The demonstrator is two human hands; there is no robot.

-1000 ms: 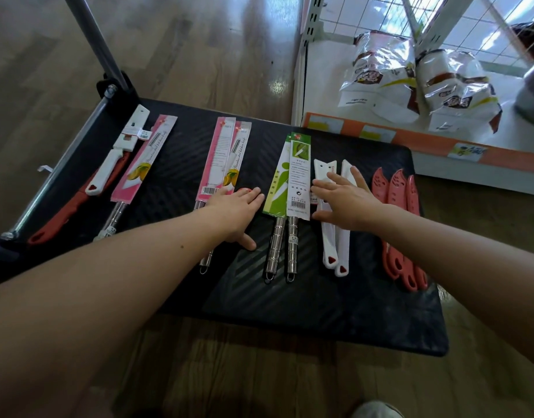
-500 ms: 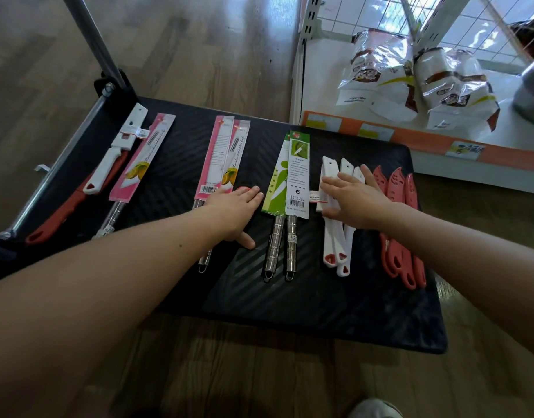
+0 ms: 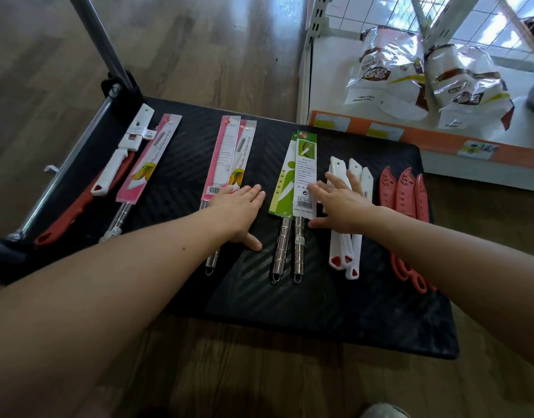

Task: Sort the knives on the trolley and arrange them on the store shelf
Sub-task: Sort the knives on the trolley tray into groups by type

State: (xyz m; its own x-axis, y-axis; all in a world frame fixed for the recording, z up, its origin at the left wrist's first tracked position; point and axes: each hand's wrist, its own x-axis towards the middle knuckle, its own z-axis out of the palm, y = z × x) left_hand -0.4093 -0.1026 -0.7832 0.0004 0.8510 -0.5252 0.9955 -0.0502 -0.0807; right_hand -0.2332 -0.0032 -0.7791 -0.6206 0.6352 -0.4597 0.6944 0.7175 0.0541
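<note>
Knives lie in groups on the black trolley deck [image 3: 335,312]. From the left: a red-handled knife [image 3: 69,218] under a white-handled one [image 3: 115,173], a pink-sleeved knife [image 3: 148,164], two pink-sleeved knives [image 3: 229,152], two green-sleeved steel-handled knives [image 3: 299,176], three white sheathed knives [image 3: 350,248] and three red sheathed knives [image 3: 404,188]. My left hand [image 3: 238,212] lies flat on the deck over the lower end of the two pink sleeves. My right hand [image 3: 341,203] rests with spread fingers on the white knives, its thumb side at the green sleeves.
A white store shelf [image 3: 326,95] with an orange price strip [image 3: 425,137] stands past the trolley's far right edge and holds two snack bags [image 3: 386,73]. The trolley's metal handle bar [image 3: 100,40] rises at the far left. Wooden floor surrounds the trolley.
My right hand has slid left across the white knives toward the green sleeves, and the white knives now lie fanned. My left hand has stayed in place.
</note>
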